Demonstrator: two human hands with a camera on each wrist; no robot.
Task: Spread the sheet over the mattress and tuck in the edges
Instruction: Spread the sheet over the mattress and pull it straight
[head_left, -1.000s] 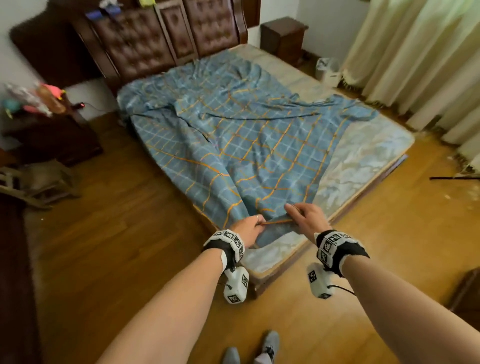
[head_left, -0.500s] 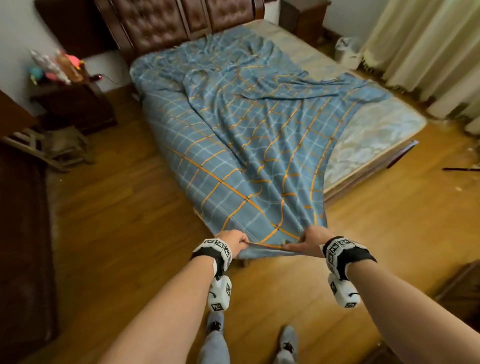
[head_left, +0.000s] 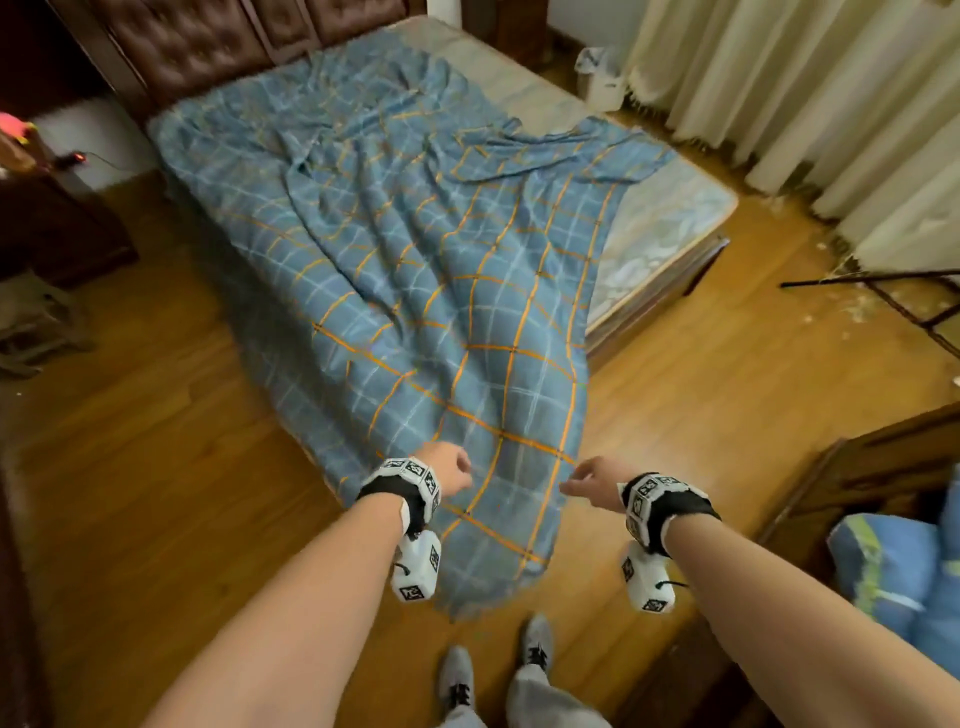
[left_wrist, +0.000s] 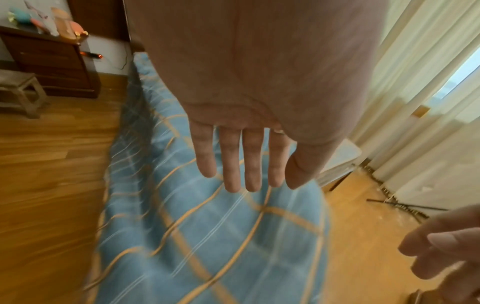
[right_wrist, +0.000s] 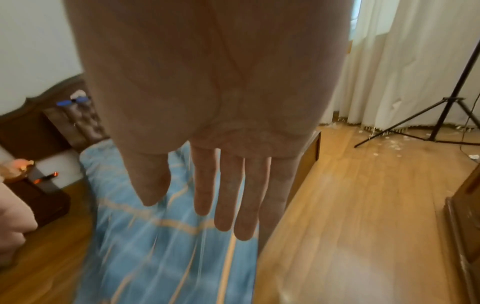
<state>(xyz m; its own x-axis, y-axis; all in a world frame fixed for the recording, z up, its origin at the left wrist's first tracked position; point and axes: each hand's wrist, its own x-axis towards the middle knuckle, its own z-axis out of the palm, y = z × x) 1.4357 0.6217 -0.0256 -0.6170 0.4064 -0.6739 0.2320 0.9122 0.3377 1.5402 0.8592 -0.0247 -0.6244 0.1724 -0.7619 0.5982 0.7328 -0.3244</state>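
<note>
Nearest the camera, the left hand (head_left: 448, 472) and right hand (head_left: 592, 484) hang side by side above the near end of the sheet (head_left: 441, 291); both wrist views show the fingers (left_wrist: 228, 160) straight and slightly spread, palms down, holding nothing, with the blue and orange checked cloth blurred beneath them. The sheet's near corner hangs off the foot corner of the bed and reaches down to the wooden floor (head_left: 130, 493), just ahead of the person's grey shoes (head_left: 457, 675); the left hand sits over the cloth, the right hand over its right edge. From there the sheet runs lengthwise away from the hands, its long axis pointing diagonally up the bed toward the padded headboard (head_left: 208, 47). It lies rumpled and skewed to the bed's left side, with a folded flap pointing toward the curtains (head_left: 779, 93). The pale mattress (head_left: 670, 228) is bare along its right side and at the far right corner.
</note>
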